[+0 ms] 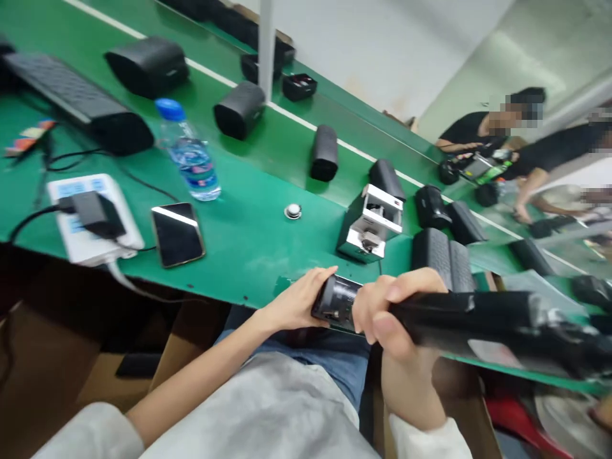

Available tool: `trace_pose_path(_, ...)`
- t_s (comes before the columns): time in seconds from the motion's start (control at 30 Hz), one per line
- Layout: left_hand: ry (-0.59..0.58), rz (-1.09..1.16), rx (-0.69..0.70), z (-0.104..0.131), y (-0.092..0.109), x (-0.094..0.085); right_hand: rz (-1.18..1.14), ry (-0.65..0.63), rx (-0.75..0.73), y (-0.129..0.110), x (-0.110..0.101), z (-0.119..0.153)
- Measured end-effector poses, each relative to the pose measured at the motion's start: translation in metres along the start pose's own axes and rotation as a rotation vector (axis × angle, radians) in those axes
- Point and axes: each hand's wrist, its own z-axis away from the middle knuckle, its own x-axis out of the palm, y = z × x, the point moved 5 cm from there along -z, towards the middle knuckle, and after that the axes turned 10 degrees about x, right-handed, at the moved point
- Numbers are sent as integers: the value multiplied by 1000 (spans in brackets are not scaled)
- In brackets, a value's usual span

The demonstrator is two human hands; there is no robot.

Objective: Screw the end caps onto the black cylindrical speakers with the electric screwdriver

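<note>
Black tool (463, 319), label (492, 352) blurred, in right hand (401, 309)

Black cylindrical tool (468, 319), pale label (492, 352) on side, aligned toward black casing (337, 298), partly hidden, at green table (239, 255) edge.

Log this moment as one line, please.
left hand: holding black casing | right hand: gripping black cylindrical tool | green bench: phone, water bottle, small round metal piece

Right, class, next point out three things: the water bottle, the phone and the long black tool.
Water bottle (197, 171): head view, on its label.
Phone (179, 239): head view, on its dark screen.
Long black tool (478, 315): head view, on its body.
</note>
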Motion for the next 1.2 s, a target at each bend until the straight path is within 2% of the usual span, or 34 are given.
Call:
trace_pose_path(0.07,-26,-7,-12,0,0,-2,-76,50,-110,-24,-15,-12)
trace_pose_path(0.13,-54,-12,-4,1,1,-3,-105,179,-184,-44,-41,-28)
trace_pose_path(0.2,-71,-12,-1,2,1,-4,-76,332,-238,-52,-73,-48)
trace_pose_path(0.3,-72,-5,-24,2,-1,-4,7,482,-353,-44,-111,-82)
trace_pose_path(0.4,-66,6,-44,2,-2,-4,79,570,-423,-21,-130,-108)
trace_pose_path(0.63,-59,35,-75,2,-3,-5,199,511,-394,17,-125,-135)
trace_pose_path(0.83,-69,19,-71,2,-4,-5,230,526,-384,21,-129,-140)
trace_pose_path(1.0,-69,24,-70,1,-5,-4,218,535,-281,27,-130,-137)
trace_pose_path(1.1,-65,25,-58,0,-4,-4,178,531,-250,19,-127,-126)
trace_pose_path(1.2,-64,23,-41,-1,-3,-5,98,523,-270,-12,-115,-100)
